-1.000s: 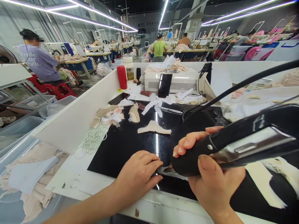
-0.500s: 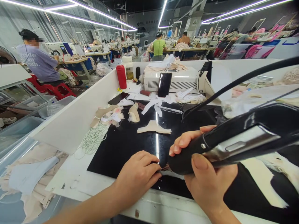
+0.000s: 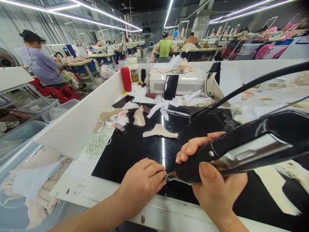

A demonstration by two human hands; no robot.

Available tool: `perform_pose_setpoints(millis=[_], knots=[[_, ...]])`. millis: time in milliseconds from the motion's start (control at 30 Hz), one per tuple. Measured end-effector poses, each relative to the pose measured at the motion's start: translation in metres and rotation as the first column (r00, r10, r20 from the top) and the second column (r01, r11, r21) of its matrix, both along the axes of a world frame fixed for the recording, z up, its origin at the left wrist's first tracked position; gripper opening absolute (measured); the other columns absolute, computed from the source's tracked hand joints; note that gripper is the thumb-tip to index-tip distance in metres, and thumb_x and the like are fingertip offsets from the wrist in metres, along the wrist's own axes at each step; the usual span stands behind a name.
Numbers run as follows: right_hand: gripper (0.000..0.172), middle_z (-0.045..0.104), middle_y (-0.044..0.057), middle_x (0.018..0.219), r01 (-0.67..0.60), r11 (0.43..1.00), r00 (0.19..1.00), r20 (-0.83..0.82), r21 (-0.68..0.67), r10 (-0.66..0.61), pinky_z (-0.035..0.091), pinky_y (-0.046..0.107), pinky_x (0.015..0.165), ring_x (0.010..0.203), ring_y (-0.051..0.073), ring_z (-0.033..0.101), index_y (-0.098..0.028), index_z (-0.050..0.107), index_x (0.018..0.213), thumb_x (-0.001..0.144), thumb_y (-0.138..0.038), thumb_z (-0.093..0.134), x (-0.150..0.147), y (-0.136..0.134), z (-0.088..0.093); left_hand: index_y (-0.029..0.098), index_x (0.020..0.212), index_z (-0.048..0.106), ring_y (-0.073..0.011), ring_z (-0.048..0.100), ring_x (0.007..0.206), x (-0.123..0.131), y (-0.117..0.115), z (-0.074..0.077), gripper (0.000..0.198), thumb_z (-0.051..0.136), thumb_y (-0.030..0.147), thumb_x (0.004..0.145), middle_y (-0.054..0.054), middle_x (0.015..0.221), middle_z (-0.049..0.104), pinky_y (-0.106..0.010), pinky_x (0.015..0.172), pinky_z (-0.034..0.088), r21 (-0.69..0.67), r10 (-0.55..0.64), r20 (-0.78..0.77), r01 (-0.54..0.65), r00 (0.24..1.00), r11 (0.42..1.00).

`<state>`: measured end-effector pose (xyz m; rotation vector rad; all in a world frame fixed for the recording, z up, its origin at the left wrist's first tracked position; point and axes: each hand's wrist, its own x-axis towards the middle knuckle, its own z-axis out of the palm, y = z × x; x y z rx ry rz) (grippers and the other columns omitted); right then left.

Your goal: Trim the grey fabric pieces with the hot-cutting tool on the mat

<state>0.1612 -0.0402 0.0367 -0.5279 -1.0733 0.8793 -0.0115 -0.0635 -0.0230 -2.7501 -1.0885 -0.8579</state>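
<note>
One head-worn cam, looking forward and down, close over black mat (image 3: 127,151); sewing stations (image 3: 102,55) well ahead.

I have my bare left forearm (image 3: 96,211) slanting in from the lower left, my left grip (image 3: 142,184) palm down, fingers together and lightly bent. My right grip (image 3: 218,190) is clenched, its fingertips (image 3: 184,155) on the far side, thumb (image 3: 208,170) upright on the near.

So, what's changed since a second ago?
The right hand, gripping the silver-panelled black handheld tool, has shifted slightly left, nearer the left hand, whose fingers have drawn slightly together. Nothing visibly released. The flat cream piece on the glossy black board stayed put.
</note>
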Motion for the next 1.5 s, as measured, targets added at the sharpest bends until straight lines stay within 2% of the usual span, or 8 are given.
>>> perform_pose_setpoints(millis=[233, 433, 600, 700, 933, 1167, 1367, 1500], knots=[[0.039, 0.069, -0.003, 0.085, 0.006, 1.0, 1.0, -0.01, -0.017, -0.006, 0.06, 0.034, 0.058, 0.064, 0.017, 0.067, -0.028, 0.061, 0.118, 0.089, -0.035, 0.086, -0.001, 0.0, 0.001, 0.017, 0.107, 0.074, -0.0197, 0.075, 0.098, -0.001, -0.004, -0.001, 0.016, 0.06, 0.023, 0.11, -0.002, 0.109, 0.079, -0.038, 0.092, 0.065, 0.06, -0.002, 0.018, 0.001, 1.0, 0.998], [0.04, 0.068, -0.003, 0.083, 0.019, 1.0, 1.0, 0.005, -0.017, -0.018, 0.059, 0.033, 0.057, 0.064, 0.017, 0.066, -0.028, 0.06, 0.117, 0.089, -0.036, 0.086, 0.0, -0.001, 0.001, 0.019, 0.105, 0.073, -0.0192, 0.075, 0.101, -0.005, -0.009, 0.001, 0.02, 0.056, 0.026, 0.112, -0.001, 0.108, 0.08, -0.039, 0.098, 0.062, 0.02, 0.003, 0.046, -0.003, 0.999, 1.0], [0.039, 0.068, -0.003, 0.085, 0.006, 1.0, 1.0, 0.025, -0.018, -0.006, 0.06, 0.034, 0.058, 0.064, 0.017, 0.066, -0.027, 0.06, 0.118, 0.09, -0.035, 0.085, 0.0, -0.001, 0.001, 0.015, 0.106, 0.073, -0.0192, 0.073, 0.09, 0.004, -0.009, 0.016, 0.028, 0.052, 0.032, 0.114, -0.005, 0.102, 0.078, -0.035, 0.082, 0.063, -0.048, 0.087, 0.06, -0.084, 0.994, 0.995], [0.04, 0.068, -0.003, 0.083, 0.023, 1.0, 1.0, 0.022, -0.019, -0.022, 0.06, 0.035, 0.057, 0.063, 0.017, 0.066, -0.027, 0.06, 0.118, 0.089, -0.036, 0.086, -0.001, -0.001, 0.002, 0.016, 0.098, 0.073, -0.0183, 0.071, 0.085, 0.009, -0.007, 0.02, 0.027, 0.053, 0.027, 0.113, -0.004, 0.096, 0.076, -0.034, 0.076, 0.061, -0.044, 0.104, 0.053, -0.101, 0.993, 0.994], [0.04, 0.068, -0.002, 0.083, 0.042, 0.999, 0.999, 0.002, -0.021, -0.042, 0.058, 0.036, 0.055, 0.062, 0.018, 0.065, -0.028, 0.061, 0.116, 0.087, -0.037, 0.087, -0.002, 0.0, 0.001, 0.017, 0.095, 0.074, -0.0173, 0.071, 0.087, 0.007, -0.007, 0.01, 0.026, 0.053, 0.016, 0.111, -0.004, 0.097, 0.076, -0.033, 0.079, 0.061, 0.029, 0.082, 0.016, -0.083, 0.996, 0.996], [0.039, 0.068, -0.002, 0.083, 0.009, 1.0, 1.0, 0.015, -0.016, -0.009, 0.058, 0.034, 0.053, 0.061, 0.018, 0.065, -0.028, 0.06, 0.118, 0.089, -0.036, 0.085, -0.001, -0.001, 0.001, 0.016, 0.102, 0.073, -0.0204, 0.073, 0.092, 0.003, -0.009, 0.002, 0.01, 0.064, 0.019, 0.106, -0.004, 0.103, 0.078, -0.036, 0.083, 0.064, 0.07, 0.046, -0.022, -0.044, 0.999, 0.997], [0.039, 0.068, -0.002, 0.083, 0.001, 0.999, 1.0, -0.017, -0.035, -0.001, 0.06, 0.033, 0.059, 0.065, 0.018, 0.065, -0.029, 0.063, 0.117, 0.087, -0.036, 0.087, 0.0, -0.003, 0.001, 0.017, 0.106, 0.073, -0.0231, 0.074, 0.095, -0.002, -0.006, 0.001, 0.012, 0.061, 0.021, 0.108, -0.003, 0.109, 0.08, -0.04, 0.083, 0.066, 0.078, 0.048, -0.015, -0.047, 0.999, 0.996], [0.041, 0.068, -0.002, 0.082, 0.003, 0.999, 1.0, -0.02, -0.044, -0.004, 0.061, 0.034, 0.059, 0.065, 0.018, 0.066, -0.028, 0.062, 0.117, 0.086, -0.037, 0.088, 0.0, -0.002, 0.002, 0.018, 0.111, 0.073, -0.0222, 0.076, 0.099, -0.003, -0.008, 0.0, 0.017, 0.057, 0.024, 0.111, -0.003, 0.111, 0.08, -0.043, 0.092, 0.066, 0.062, 0.05, -0.009, -0.05, 0.999, 0.997]])
